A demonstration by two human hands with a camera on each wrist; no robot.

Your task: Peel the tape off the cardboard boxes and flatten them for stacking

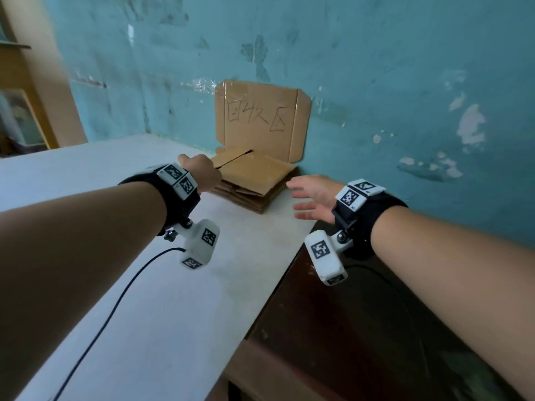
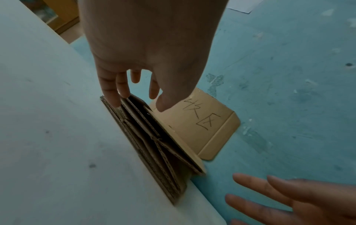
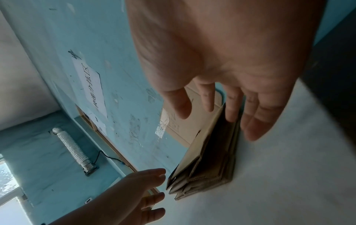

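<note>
Both hands, left hand (image 1: 202, 172) and right hand (image 1: 314, 195), hover open-fingered beside the stack of flattened brown cardboard boxes (image 1: 254, 180) on the white desk (image 1: 144, 285), seemingly squaring it.

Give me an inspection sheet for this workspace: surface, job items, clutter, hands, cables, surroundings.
Surface: white table, scuffed, set against the wall.
Job's things: stack of flattened boxes at the table's far corner; layers fan open at the edges.
Clutter: nothing seen.
Hands: left hand at the stack's left edge, fingers straight, fingertips touching it in the left wrist view; right hand open beside the stack, apart from it.
Cables: black cable trails from the left wrist camera across the table.
Surroundings: peeling blue wall; handwritten cardboard sign taped to it behind the stack.
</note>
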